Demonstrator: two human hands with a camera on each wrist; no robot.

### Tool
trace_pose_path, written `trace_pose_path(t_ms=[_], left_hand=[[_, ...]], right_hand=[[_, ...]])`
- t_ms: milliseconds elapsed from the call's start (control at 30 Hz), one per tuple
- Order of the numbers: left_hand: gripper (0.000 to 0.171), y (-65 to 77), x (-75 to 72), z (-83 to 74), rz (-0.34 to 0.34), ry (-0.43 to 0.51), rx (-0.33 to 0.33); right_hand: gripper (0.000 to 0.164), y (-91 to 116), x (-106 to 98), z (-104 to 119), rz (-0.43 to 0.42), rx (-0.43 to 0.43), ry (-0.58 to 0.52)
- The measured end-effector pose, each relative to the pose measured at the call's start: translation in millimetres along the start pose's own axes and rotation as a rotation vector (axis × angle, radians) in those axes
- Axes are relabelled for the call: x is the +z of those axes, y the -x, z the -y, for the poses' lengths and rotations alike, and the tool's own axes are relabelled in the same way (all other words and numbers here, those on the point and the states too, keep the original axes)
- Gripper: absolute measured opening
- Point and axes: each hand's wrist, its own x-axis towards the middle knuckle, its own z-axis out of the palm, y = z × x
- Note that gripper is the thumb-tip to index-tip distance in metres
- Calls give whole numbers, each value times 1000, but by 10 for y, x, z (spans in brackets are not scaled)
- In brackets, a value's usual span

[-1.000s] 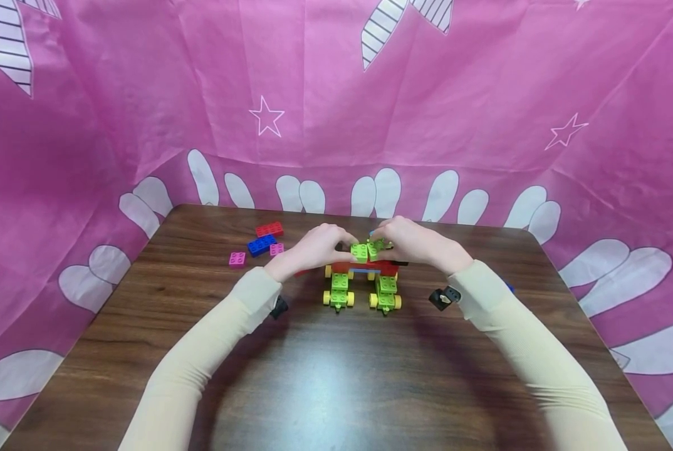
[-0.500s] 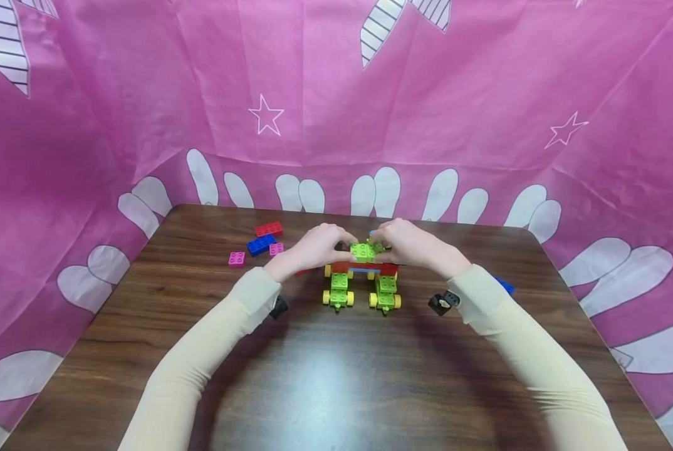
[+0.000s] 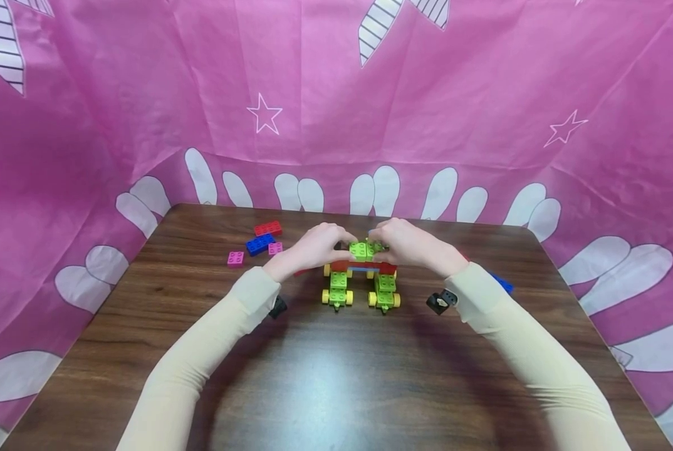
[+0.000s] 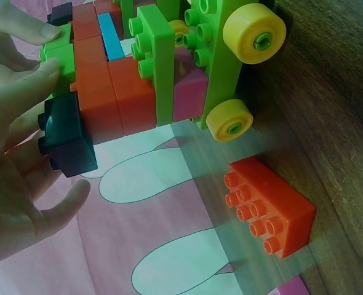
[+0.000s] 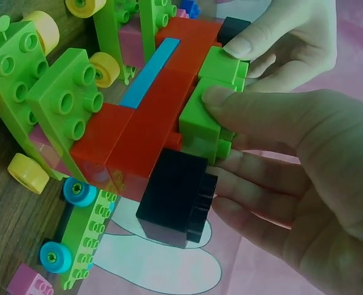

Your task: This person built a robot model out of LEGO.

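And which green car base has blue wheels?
The green base at the right wrist view's lower left; the other green bases have yellow wheels.

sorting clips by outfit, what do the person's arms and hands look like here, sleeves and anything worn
The left sleeve and right sleeve are long, plain and cream, creased toward the elbows, with wide cuffs. A small black device shows at each cuff. The left hand and right hand wear no gloves.
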Motion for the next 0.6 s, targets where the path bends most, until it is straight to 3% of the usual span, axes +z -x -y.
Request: trace_pose_path(t_ms=[300, 600], left_hand=[[38, -4, 1, 4, 0, -17, -5], [38, -5, -3, 15, -3, -8, -9]], right_hand=[[11, -61, -46, 27, 66, 10, 27], [16, -26, -2, -22, 15, -12, 20]])
